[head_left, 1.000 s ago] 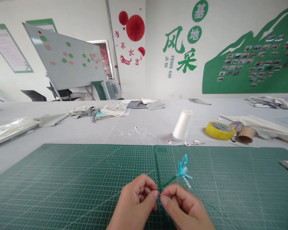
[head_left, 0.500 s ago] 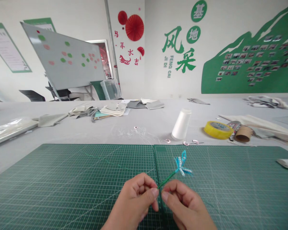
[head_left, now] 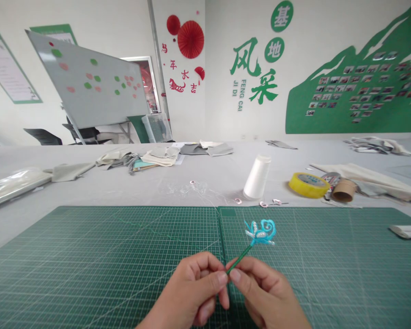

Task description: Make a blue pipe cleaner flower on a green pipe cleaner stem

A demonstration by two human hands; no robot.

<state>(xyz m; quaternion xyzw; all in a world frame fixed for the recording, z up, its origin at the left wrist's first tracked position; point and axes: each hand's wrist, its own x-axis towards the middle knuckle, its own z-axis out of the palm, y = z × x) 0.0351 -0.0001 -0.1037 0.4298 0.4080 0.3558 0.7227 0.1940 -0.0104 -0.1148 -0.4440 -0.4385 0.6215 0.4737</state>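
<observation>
A small blue flower (head_left: pixel 261 232) with white bead-like parts tops a thin green stem, which slants down and left between my two hands. The thumb and fingers of my left hand (head_left: pixel 200 288) pinch the lower end of that stem. Just to the right, my right hand (head_left: pixel 265 288) also has its thumb and forefinger closed on the stem, close to the left fingertips. Both hands are above the green cutting mats (head_left: pixel 123 256), near the seam where the mats meet.
Beyond the mats on the grey table (head_left: pixel 123 192) stand a white thread cone (head_left: pixel 256 177), a yellow tape roll (head_left: pixel 308 185) and a brown cardboard roll (head_left: pixel 344 190). Loose threads and small rings lie near the cone. Fabric pieces (head_left: pixel 160 156) lie farther back.
The flower has turned, so its curled blue petals now show on the right. My right fingertips have moved slightly left and closed on the stem beside my left ones.
</observation>
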